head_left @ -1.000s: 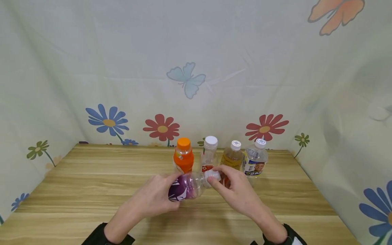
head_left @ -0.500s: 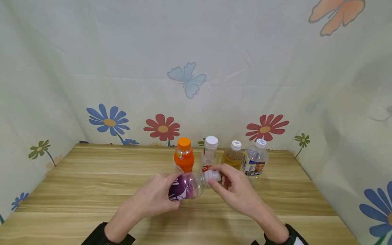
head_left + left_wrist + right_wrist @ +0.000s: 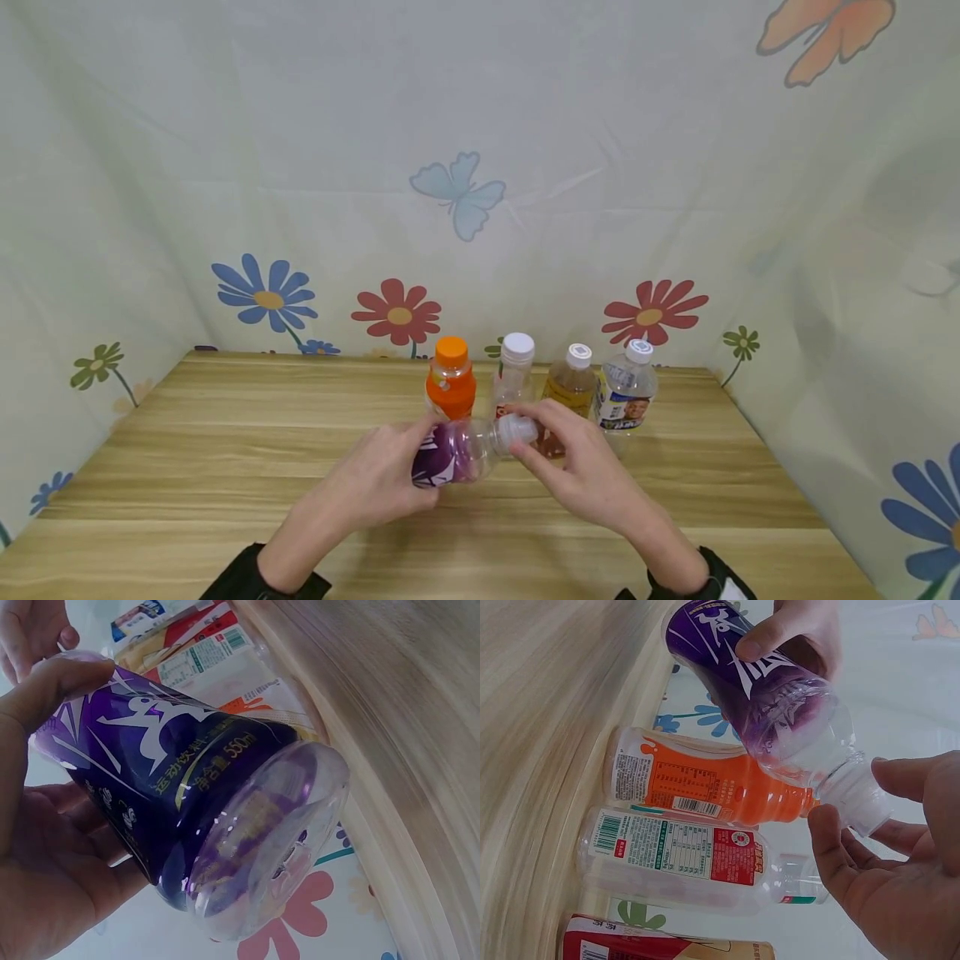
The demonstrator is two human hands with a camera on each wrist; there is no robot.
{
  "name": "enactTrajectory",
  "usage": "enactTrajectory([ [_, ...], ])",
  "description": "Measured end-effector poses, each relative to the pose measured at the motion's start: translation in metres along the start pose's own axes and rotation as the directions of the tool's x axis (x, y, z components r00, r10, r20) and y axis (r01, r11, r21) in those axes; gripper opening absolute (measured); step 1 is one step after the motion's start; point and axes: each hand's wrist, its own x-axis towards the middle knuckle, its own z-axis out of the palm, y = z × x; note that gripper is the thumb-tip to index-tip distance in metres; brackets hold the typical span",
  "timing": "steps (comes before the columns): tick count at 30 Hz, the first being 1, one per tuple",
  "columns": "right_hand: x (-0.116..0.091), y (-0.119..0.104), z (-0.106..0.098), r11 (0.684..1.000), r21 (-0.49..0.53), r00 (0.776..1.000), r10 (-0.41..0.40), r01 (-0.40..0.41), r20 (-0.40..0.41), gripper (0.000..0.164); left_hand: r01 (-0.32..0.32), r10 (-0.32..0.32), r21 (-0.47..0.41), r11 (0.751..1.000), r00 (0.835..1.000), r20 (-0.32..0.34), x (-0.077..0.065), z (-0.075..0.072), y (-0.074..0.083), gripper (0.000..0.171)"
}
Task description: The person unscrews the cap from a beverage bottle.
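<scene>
A clear plastic bottle with a purple label lies tilted nearly sideways above the table, its neck to the right. My left hand grips it round the label, thumb on one side and fingers on the other, as the left wrist view shows. At the other end, the thumb and fingers of my right hand pinch the whitish cap on the neck. The bottle's clear base faces the left wrist camera. Behind the held bottle stands an orange bottle, partly covered by it.
Upright in a row to the right of the orange bottle stand a clear white-capped bottle, a bottle of amber colour and a clear bottle with a face on its label. A flower-printed curtain rises behind the wooden table.
The right fingers have shifted slightly around the cap, and the purple-labelled bottle has risen very slightly. Both hands stay at the bottle; the standing bottles have not moved.
</scene>
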Motion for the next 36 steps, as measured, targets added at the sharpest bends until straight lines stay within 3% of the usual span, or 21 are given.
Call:
enactTrajectory([
  [5, 0.0010, 0.0009, -0.0007, 1.000, 0.003, 1.000, 0.019, -0.019, 0.019, 0.036, 0.026, -0.026, 0.003, 1.000, 1.000, -0.002, 0.0006, 0.0008, -0.0011, 0.068],
  [17, 0.0005, 0.0051, 0.0003, 0.999, 0.018, 0.999, 0.030, -0.031, 0.030, 0.043, 0.025, -0.025, 0.014, 1.000, 1.000, -0.010, 0.0007, 0.0005, -0.0032, 0.066],
  [23, 0.0004, 0.0023, 0.0000, 0.990, 0.043, 0.991, 0.131, -0.131, 0.020, 0.047, 0.029, -0.029, 0.018, 0.999, 1.000, 0.000, 0.0010, 0.0000, -0.0028, 0.066],
  [28, 0.0013, 0.0012, -0.0002, 0.970, 0.054, 0.971, 0.238, -0.238, 0.005, 0.040, 0.036, -0.036, 0.016, 0.999, 0.999, 0.005, 0.0007, 0.0001, -0.0017, 0.069],
  [36, 0.0014, 0.0024, -0.0008, 0.970, 0.035, 0.970, 0.241, -0.241, -0.013, 0.028, 0.036, -0.036, 0.009, 0.999, 0.999, 0.008, 0.0012, -0.0007, -0.0010, 0.070],
])
